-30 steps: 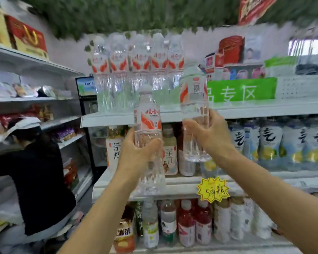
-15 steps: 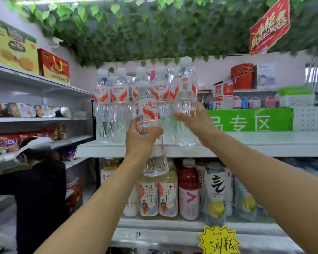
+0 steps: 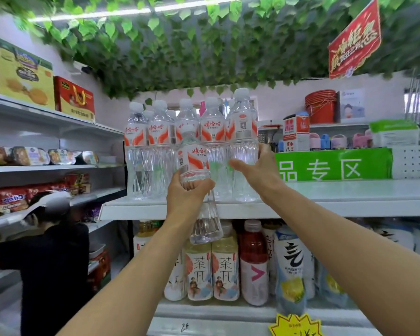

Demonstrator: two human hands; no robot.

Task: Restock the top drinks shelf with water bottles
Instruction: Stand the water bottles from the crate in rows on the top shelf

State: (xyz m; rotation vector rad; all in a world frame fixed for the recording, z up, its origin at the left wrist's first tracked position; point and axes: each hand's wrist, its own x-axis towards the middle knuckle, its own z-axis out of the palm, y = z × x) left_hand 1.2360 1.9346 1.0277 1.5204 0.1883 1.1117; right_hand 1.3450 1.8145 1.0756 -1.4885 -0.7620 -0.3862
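Note:
The top drinks shelf [image 3: 349, 197] is white and carries several clear water bottles [image 3: 150, 156] with red-and-white labels at its left end. My right hand [image 3: 260, 169] grips one more such bottle [image 3: 243, 141], which stands upright on the shelf at the right end of that row. My left hand [image 3: 187, 197] holds a second water bottle [image 3: 194, 166] by its middle, in front of the shelf edge, with its base hanging below shelf level.
To the right of the row the top shelf is bare up to a green sign [image 3: 332, 166]. The shelf below holds tea and other drink bottles [image 3: 224, 265]. A person in black [image 3: 49, 258] crouches at the left shelves. Leaf garlands [image 3: 204, 44] hang overhead.
Both hands have risen toward the top shelf. The right hand's bottle has gone from mid-air onto the shelf beside the row. The left hand's bottle has come up to shelf level.

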